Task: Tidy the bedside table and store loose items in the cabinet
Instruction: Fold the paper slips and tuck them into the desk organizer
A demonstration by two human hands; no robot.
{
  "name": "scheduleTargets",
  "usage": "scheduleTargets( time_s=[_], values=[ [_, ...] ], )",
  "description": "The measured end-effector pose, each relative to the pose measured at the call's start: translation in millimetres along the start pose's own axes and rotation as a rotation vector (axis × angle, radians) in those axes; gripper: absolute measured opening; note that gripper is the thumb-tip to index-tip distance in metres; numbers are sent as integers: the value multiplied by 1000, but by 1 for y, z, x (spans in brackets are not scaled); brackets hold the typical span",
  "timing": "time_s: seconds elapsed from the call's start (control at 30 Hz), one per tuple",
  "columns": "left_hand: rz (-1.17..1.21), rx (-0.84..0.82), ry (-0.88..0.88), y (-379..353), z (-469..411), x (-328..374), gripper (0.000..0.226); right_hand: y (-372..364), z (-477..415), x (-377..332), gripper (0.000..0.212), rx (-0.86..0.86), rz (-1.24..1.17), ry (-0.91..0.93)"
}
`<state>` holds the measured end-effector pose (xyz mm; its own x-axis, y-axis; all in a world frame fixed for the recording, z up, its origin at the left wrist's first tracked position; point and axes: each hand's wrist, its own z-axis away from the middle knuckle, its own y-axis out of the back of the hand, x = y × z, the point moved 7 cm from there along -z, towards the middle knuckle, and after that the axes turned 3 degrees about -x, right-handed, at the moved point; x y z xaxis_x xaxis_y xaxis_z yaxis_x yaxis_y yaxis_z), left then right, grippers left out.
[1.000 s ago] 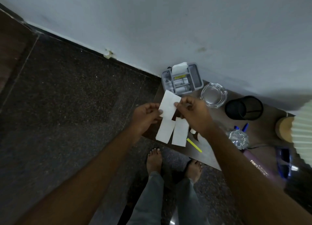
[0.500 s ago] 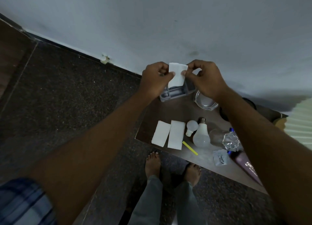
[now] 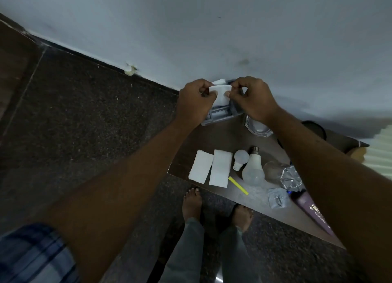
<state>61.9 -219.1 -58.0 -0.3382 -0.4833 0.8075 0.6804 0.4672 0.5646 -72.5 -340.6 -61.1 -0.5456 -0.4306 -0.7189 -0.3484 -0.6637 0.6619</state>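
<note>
A folded white tissue [image 3: 221, 94] is pinched between my left hand [image 3: 196, 101] and my right hand [image 3: 252, 98], right over the grey organiser tray [image 3: 218, 117] at the back of the brown bedside table [image 3: 224, 137]. Another white tissue [image 3: 220, 82] pokes up from the tray behind it. Two more folded tissues [image 3: 201, 168] [image 3: 220, 168] lie flat side by side near the table's left front corner.
On the table lie a small bulb [image 3: 240, 158], a larger bulb [image 3: 253, 169], a yellow stick [image 3: 238, 185], crumpled foil [image 3: 291, 177], a small packet [image 3: 276, 199], a purple bottle [image 3: 314, 210], a glass ashtray [image 3: 257, 127] and a black mesh cup [image 3: 317, 130]. A pleated lampshade [image 3: 381, 151] stands right. My bare feet are below.
Both hands carried the tissue up from above the two flat tissues to the organiser tray, then lowered it slightly toward the tray.
</note>
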Motion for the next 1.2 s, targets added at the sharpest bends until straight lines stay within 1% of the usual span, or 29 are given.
scheduleTargets(
  time_s=[0.13,0.27,0.37,0.53,0.6,0.7,0.8,0.9,1.0,1.07,1.13,1.2],
  values=[
    [-40,23,9,-4,1,-4,18,-3,0,0,11,-15,3,16],
    [-59,10,42,-9,3,-8,19,-5,-1,0,16,-10,12,26],
    [-72,6,43,-10,3,-7,19,-7,0,0,14,-9,19,32],
    [-40,8,47,-9,6,-6,18,-11,0,1,12,-19,23,19],
    [-18,16,45,-9,8,-6,19,-11,0,1,16,-26,7,15],
    [2,49,51,-5,11,-8,20,-11,1,0,20,-20,15,8],
    [10,122,24,3,16,-7,18,-9,4,-1,20,-5,-3,-13],
    [36,180,21,13,22,-9,15,-2,14,-6,18,67,-43,-13],
    [108,189,92,19,35,-20,13,4,32,-15,13,188,-86,-10],
    [117,171,154,21,51,-30,12,0,48,-18,10,224,-132,-28],
    [112,132,212,19,70,-41,12,-12,64,-19,9,191,-186,-65],
    [67,81,277,14,90,-55,12,-28,80,-19,12,131,-186,-85]
  ],
)
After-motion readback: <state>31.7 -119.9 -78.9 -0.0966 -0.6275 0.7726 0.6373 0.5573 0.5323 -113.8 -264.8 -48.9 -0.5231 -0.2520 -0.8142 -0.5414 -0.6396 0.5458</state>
